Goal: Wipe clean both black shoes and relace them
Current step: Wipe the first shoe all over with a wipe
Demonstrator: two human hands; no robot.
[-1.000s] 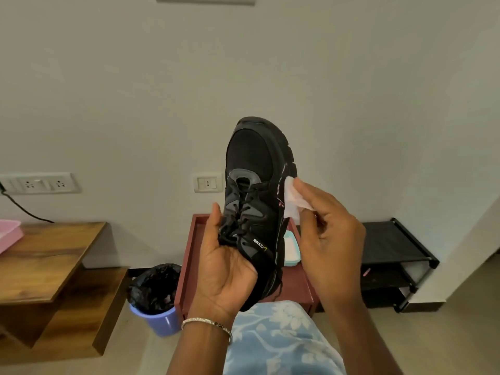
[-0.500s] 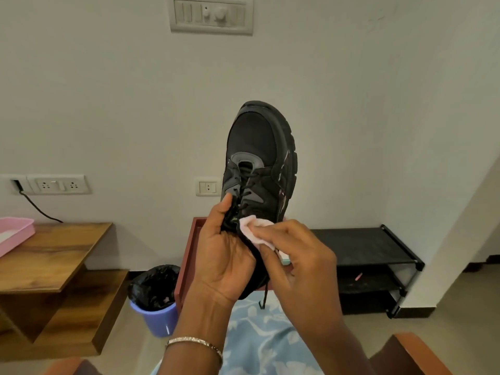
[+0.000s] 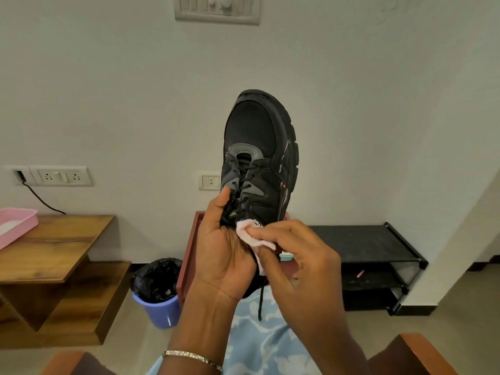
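Shoe: we hold one black shoe [image 3: 254, 131] raised in front of the wall, toe up and heel down, with the laced top facing the camera.

Left grip [image 3: 224, 253]: the palm is turned toward us. The fingers curl behind the heel end and the thumb lies up along the lace edge, so this grip carries the shoe. There is a silver bangle [image 3: 192, 357] on that wrist.

Right grip [image 3: 303, 266]: the fingertips and thumb pinch a pale pink wipe [image 3: 251, 236]. They press it against the shoe's side panel by the printed lettering, touching the left palm.

Pale streaks show along the right edge of the shoe. One loose lace end [image 3: 261, 301] hangs under the heel, above the blue floral cloth on our lap.

Surroundings: a dark red stand [image 3: 189, 253] sits behind the hands. A blue bin [image 3: 159, 293] with a black liner stands on the floor to its left, and a black shoe rack [image 3: 365, 242] stands to its right. The wooden worktop [image 3: 54, 244] at far left carries a pink tray [image 3: 16, 223].
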